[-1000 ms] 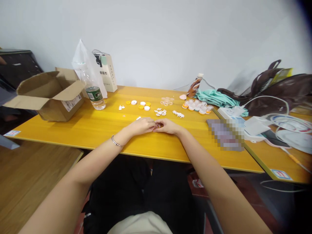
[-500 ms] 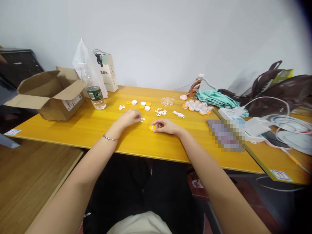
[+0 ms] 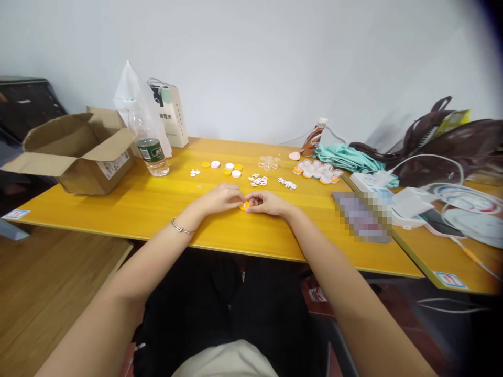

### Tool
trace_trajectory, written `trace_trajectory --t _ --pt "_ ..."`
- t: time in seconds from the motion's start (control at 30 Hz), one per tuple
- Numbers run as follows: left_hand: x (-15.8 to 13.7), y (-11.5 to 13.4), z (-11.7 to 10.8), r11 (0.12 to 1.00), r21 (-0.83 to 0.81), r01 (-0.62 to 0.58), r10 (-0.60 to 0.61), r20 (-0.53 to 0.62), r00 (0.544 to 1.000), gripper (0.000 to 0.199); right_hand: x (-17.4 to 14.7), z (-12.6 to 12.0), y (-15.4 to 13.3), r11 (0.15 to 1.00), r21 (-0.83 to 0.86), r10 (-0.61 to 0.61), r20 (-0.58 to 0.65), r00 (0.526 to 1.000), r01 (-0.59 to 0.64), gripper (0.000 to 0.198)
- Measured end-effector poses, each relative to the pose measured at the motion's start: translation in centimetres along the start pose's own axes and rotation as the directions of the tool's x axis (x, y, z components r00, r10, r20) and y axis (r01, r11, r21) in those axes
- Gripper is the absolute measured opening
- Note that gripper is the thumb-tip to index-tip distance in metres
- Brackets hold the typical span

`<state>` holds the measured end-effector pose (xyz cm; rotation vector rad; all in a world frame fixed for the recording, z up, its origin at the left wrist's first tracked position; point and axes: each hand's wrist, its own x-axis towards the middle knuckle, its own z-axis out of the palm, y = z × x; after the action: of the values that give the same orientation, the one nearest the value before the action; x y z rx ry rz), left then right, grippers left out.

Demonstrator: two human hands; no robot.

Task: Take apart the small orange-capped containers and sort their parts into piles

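Observation:
A small round yellow cap (image 3: pixel 243 208) with a white bit at its centre rests low over the table, pinched at its right side by the thumb and fingers of my right hand (image 3: pixel 269 202). My left hand (image 3: pixel 225 198), palm down with a bracelet at the wrist, has its fingertips pressed together at the cap's left edge. Whatever those fingertips hold is too small and hidden to make out. Just behind the hands lie small white slotted pieces (image 3: pixel 258 181), and farther left are several yellow and white caps (image 3: pixel 236 174).
Small white pronged pieces (image 3: pixel 194 172) lie left. Clear domes (image 3: pixel 268 163) and assembled capped pieces (image 3: pixel 319 172) sit toward the back right. A cardboard box (image 3: pixel 88 157) and water bottle (image 3: pixel 151 152) stand left; a brown drink bottle (image 3: pixel 313 139), cables and power strip (image 3: pixel 371 188) are right.
My left hand has moved right from the small white pieces to the yellow cap, bringing its fingertips against it. My right hand stays in place with the cap.

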<state>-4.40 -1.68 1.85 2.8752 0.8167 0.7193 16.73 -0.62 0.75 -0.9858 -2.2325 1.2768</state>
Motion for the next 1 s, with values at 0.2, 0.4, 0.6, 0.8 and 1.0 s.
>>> trace_trajectory --t 0.2,0.4,0.6,0.8,1.0 --pt "0.43 0.22 1.05 0.977 0.195 -0.087 0.084 0.027 0.996 0.024 -0.03 -0.05 -0.32 1.000 -0.029 -0.009 -0.001 1.000 0.009 0.037" --pt "0.29 0.50 0.82 0.920 0.368 -0.134 0.129 0.039 0.991 0.030 0.07 -0.03 -0.16 1.000 -0.021 -0.011 -0.005 1.000 0.011 0.035" --pt "0.47 0.60 0.63 0.877 0.449 -0.170 0.163 0.055 0.985 0.029 0.04 0.01 -0.19 1.000 -0.013 -0.007 -0.016 1.000 0.007 0.035" --pt "0.42 0.95 0.69 0.855 0.470 -0.221 0.211 0.073 0.975 0.028 0.16 0.06 0.00 1.000 -0.014 -0.008 -0.030 1.000 0.008 0.038" --pt "0.45 0.81 0.81 0.934 0.333 -0.131 0.125 0.040 0.991 0.026 0.14 -0.05 0.02 1.000 -0.024 -0.014 -0.020 1.000 0.013 0.038"
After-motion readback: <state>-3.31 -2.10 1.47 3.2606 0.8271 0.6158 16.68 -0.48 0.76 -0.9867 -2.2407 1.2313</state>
